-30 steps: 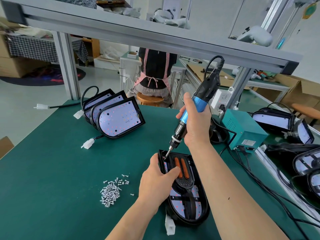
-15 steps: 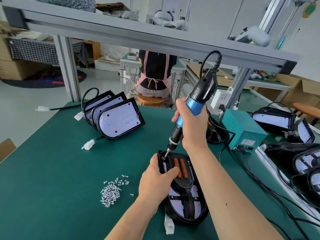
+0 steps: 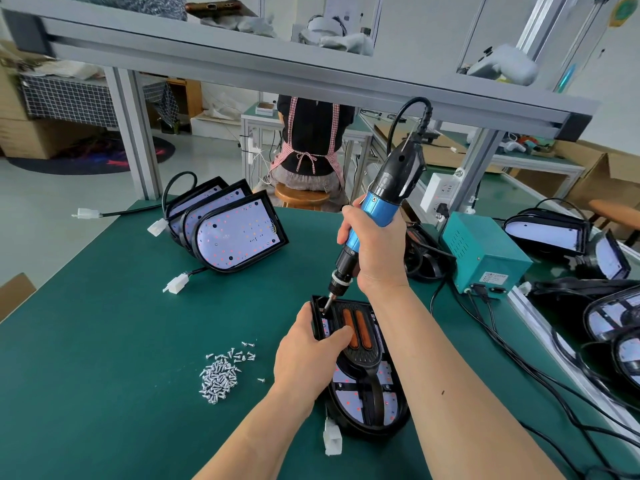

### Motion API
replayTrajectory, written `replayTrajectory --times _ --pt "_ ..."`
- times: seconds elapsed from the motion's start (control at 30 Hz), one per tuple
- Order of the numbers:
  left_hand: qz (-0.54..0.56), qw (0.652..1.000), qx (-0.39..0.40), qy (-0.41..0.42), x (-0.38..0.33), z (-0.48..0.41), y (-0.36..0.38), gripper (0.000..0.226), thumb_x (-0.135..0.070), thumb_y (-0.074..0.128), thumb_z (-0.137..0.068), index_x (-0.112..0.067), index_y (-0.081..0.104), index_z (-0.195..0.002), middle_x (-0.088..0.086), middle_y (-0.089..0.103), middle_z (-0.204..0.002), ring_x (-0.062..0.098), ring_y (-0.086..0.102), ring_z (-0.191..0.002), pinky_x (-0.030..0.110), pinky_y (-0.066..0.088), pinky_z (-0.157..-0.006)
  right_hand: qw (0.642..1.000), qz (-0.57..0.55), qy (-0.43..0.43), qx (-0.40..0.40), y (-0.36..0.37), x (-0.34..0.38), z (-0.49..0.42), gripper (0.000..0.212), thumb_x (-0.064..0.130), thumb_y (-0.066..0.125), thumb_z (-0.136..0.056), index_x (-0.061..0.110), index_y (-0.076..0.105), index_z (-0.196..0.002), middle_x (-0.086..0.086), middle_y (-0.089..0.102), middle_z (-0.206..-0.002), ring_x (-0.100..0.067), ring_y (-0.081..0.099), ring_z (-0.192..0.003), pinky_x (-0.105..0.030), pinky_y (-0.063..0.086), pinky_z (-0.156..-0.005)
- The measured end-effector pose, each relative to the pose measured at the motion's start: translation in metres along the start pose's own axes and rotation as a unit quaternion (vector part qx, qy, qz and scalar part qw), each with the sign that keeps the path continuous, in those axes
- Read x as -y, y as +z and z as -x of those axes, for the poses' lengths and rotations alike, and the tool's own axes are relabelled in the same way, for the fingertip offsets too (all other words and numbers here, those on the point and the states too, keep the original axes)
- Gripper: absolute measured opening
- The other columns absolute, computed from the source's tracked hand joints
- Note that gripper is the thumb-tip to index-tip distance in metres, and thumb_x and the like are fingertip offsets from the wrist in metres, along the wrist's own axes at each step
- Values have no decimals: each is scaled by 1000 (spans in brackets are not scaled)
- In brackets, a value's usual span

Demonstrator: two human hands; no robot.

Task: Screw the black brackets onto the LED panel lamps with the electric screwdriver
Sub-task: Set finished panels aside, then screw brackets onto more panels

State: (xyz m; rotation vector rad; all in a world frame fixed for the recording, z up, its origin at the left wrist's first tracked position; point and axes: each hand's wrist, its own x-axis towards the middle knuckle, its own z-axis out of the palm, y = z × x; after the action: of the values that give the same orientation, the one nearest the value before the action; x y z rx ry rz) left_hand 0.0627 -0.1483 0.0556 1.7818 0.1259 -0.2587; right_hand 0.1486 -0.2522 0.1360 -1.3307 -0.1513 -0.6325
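An LED panel lamp (image 3: pixel 367 407) lies on the green worktop (image 3: pixel 104 341), black bracket (image 3: pixel 362 363) on top. The right hand (image 3: pixel 379 252) wraps its fingers round the electric screwdriver (image 3: pixel 379 209), bit at the lamp's far-left corner; the left hand (image 3: pixel 308 358) clasps the lamp's edge. Screws (image 3: pixel 220 377) lie nearby.

bare hands and forearms in the head camera's view

the left hand (image 3: pixel 308 358) and the right hand (image 3: pixel 377 251) are both uncovered. each arm shows as skin from the wrist down to the lower edge of the view. the left forearm (image 3: pixel 263 434) looks narrower in the picture, and the right forearm (image 3: pixel 460 417) looks broader and closer to the lens. a small dark spot (image 3: pixel 443 392) sits on the right forearm, partway along the visible stretch. nails are too small to make out.
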Motion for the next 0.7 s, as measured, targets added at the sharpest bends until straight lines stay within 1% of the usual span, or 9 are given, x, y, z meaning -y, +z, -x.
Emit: replayTrajectory --times 0.13,0.23,0.33,0.43,0.6,0.7 --pt "0 1000 -5 -2 -1 2 1 34 -50 63 -65 -40 58 -96 -14 73 -87 15 70 -87 46 56 -87 1000 1 8 4 -2 1 1 14 8 63 -75 12 49 -78 -6 50 -51 -16 47 -47 -20 46 -56" --pt "0 1000 -2 2 -2 4 -1 31 -49 63 -67 -39 60 -96 -17 72 -85 11 69 -85 45 56 -87 1000 -4 21 3 -8 3 3 17 10 65 -77 11 50 -86 -6 51 -55 -17 50 -50 -21 48 -59" --pt "-8 1000 7 2 -3 5 -2 41 -52 62 -67 -40 59 -107 -17 72 -91 10 68 -87 44 56 -87 1000 -13 25 5 -11 6 6 25 15 69 -80 8 53 -98 -7 54 -60 -17 53 -54 -23 50 -62" --pt "-9 1000 23 0 -8 8 -1 51 -53 62 -65 -41 57 -115 -17 72 -96 11 68 -91 44 55 -90 1000 -19 11 -12 -12 12 6 24 17 73 -82 10 56 -96 -4 55 -63 -17 55 -53 -26 50 -62" --pt "-6 999 31 -8 -10 8 -2 50 -51 63 -65 -41 57 -114 -17 72 -96 11 69 -91 44 56 -90 999 -27 4 -47 -12 14 8 21 15 74 -83 10 57 -94 -8 54 -66 -18 55 -52 -26 52 -60" --pt "-2 999 32 -8 -9 7 -2 49 -51 64 -65 -42 57 -113 -17 73 -95 11 70 -91 44 56 -91 997 -19 14 -77 -14 14 8 21 14 74 -87 8 57 -97 -6 55 -65 -16 56 -52 -24 52 -59"
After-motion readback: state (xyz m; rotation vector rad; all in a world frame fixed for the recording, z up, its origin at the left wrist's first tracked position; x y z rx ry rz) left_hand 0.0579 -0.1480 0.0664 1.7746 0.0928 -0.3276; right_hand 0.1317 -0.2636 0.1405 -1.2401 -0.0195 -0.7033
